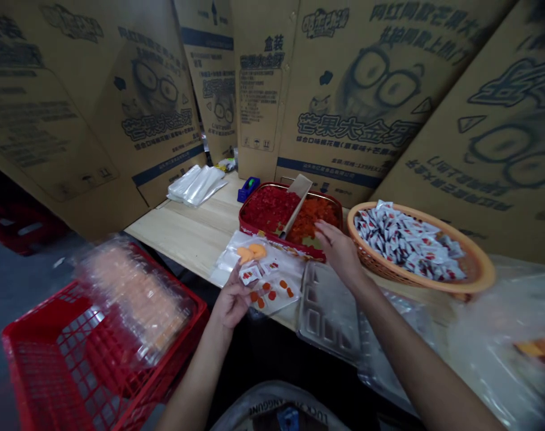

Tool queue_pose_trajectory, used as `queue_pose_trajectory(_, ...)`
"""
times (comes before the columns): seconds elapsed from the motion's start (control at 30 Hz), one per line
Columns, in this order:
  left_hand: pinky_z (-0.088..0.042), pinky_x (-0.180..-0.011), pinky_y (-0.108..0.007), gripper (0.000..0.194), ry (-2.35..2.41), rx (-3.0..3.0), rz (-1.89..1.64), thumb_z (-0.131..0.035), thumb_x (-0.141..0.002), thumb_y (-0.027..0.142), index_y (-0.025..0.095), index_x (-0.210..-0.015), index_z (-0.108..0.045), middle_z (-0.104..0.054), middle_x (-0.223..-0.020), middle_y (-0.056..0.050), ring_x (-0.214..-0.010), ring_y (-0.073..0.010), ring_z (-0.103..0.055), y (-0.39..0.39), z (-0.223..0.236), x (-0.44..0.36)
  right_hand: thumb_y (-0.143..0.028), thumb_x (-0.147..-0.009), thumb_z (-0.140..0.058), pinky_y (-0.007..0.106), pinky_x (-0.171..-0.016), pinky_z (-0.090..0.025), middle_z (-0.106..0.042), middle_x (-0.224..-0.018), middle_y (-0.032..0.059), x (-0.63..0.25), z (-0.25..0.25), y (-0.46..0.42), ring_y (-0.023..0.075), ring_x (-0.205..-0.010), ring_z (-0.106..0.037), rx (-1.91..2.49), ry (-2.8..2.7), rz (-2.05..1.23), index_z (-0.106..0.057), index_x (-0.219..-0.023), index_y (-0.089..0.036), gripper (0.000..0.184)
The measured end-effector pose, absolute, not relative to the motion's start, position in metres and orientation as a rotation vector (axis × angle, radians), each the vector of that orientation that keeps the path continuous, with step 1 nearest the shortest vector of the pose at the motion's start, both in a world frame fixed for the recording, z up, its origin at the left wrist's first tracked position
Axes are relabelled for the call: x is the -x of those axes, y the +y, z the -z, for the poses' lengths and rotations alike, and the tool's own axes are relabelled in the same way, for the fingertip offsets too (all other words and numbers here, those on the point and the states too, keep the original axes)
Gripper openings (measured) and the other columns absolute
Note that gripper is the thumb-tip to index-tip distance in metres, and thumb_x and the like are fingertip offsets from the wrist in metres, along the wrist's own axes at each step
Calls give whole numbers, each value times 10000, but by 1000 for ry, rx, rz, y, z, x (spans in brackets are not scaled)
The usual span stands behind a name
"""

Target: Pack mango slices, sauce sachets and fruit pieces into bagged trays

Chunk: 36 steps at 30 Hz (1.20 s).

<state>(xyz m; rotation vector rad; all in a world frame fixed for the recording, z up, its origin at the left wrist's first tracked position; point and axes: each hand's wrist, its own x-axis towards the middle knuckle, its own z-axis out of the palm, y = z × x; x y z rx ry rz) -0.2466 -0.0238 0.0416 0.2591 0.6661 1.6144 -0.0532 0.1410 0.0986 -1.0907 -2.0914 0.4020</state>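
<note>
Apparently mid-pick, the part-open right hand (pixel 341 251) at the tin (pixel 249 229) calls for gentle pinching, the half-curled left hand (pixel 233 301) at the bag (pixel 291 263), holds unclear.

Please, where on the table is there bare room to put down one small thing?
Bare wood lies between the clear bags, the blue tape dispenser and the plastic sheet. It is crowded around the red tin, the orange basket and the right hand.

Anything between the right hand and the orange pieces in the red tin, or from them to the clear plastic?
Nothing visible blocks the right hand from the orange pieces; its fingertips are at their edge. Toward the clear plastic, the red tin's front wall stands between; the pale strip is left of the pieces.
</note>
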Motion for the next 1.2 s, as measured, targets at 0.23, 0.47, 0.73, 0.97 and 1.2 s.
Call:
queue_pose_trajectory(0.23,-431,-908,-469,675,685,-236,-1606,-483,-597,-68,290,-1170,-494,-606,-1153,-23,-1038,-238,-569,-30,-41,254,-215,-890,-284,657,-965,-191,-301,-1421,159,-11,-49,65,333,-1313,-228,1903,-2239,-86,-402,-1316,-151,447)
queue_pose_trajectory(0.47,-425,-925,-428,757,724,-238,-1571,-460,-618,-60,310,-1277,-412,-602,-1170,-20,-1037,-210,-570,-32,-42,248,-76,-859,-158,669,-965,-144,-238,-1437,196,-81,-15,71,299,-1341,-162,2058,-2220,-91,-307,-1359,-91,522)
queue_pose_trajectory(0.73,-486,-832,-389,764,778,-193,-1562,-462,-586,-74,300,-1251,-435,-618,-1130,-23,-997,-206,-585,-36,-42,240,-234,-912,-281,440,-1007,-248,-474,-1286,158,-3,-33,89,242,-1194,-406,1597,-2225,27,-464,-1236,-122,389)
queue_pose_trajectory(0.97,-509,-775,-340,789,778,-253,-1572,-489,-573,-60,318,-1263,-427,-615,-1121,-30,-950,-193,-595,-42,-39,243,-210,-916,-317,378,-886,-255,-627,-968,115,19,3,114,225,-942,-520,1606,-2166,21,-563,-1040,-128,288)
queue_pose_trajectory(1.2,-490,-820,-354,822,781,-243,-1574,-498,-571,-54,328,-1292,-395,-572,-1204,-34,-960,-194,-588,-43,-33,246,-174,-906,-328,349,-798,-236,-601,-942,93,14,3,108,213,-914,-491,1587,-2090,78,-564,-1054,-136,281)
